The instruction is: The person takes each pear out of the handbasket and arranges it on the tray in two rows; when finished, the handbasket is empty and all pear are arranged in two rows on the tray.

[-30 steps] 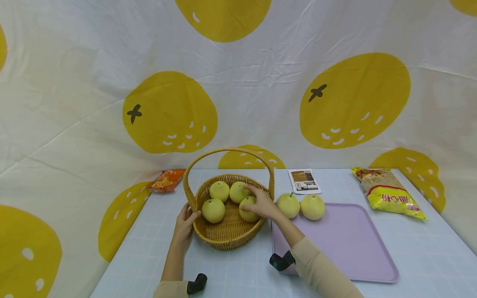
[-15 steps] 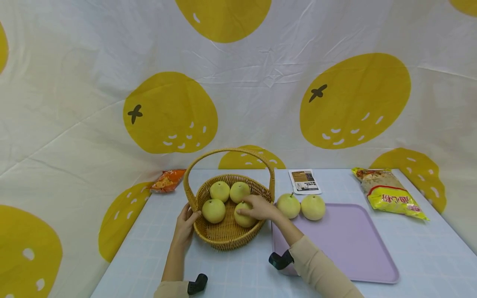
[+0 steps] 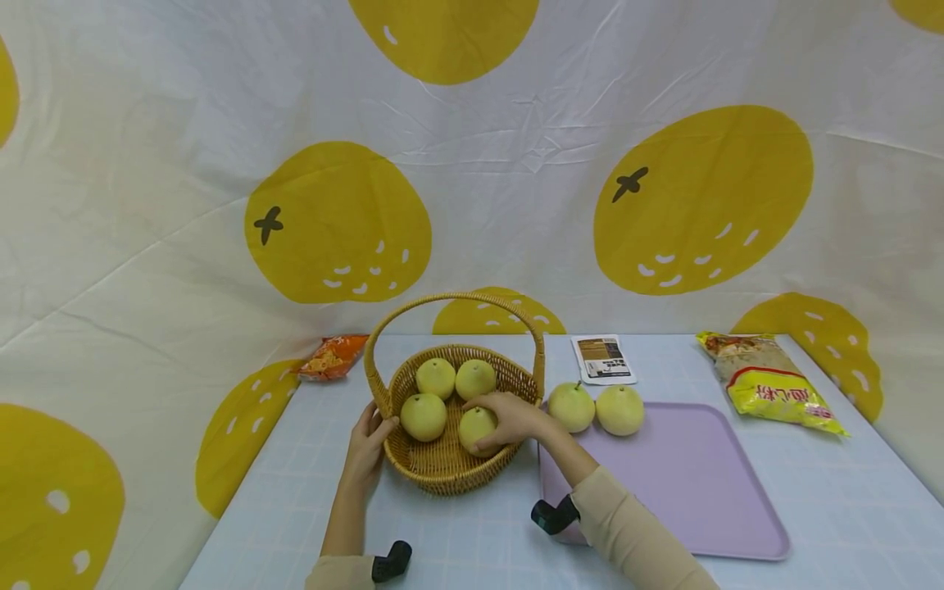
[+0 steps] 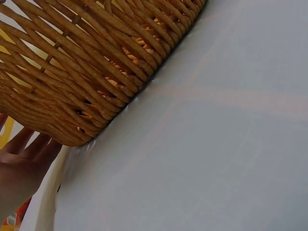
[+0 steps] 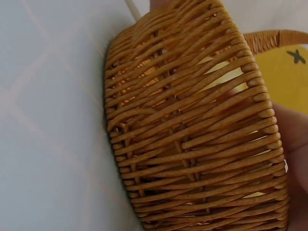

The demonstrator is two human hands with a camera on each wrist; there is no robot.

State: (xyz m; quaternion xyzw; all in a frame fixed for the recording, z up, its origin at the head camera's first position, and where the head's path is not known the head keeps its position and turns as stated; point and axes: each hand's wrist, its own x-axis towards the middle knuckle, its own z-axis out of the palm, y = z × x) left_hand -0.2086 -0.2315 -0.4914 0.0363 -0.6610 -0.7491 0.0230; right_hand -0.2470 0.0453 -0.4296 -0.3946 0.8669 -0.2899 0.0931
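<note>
A wicker basket with a tall arched handle holds several round yellow-green pears. My left hand grips its left side, thumb over the rim; in the left wrist view the fingers lie along the woven wall. Reaching over the right rim, my right hand holds a pear at the right front inside, with fingers and thumb around it. The right wrist view shows mostly the basket's weave, which hides that pear and most of the hand.
Two more pears sit at the back left of a purple tray, right of the basket. Behind lie an orange snack bag and a white-and-brown packet. A yellow food bag is at the back right.
My right hand has shifted the pear slightly left and toward the front inside the basket, and its grasp has moved around it. The left hand stays at the rim.
</note>
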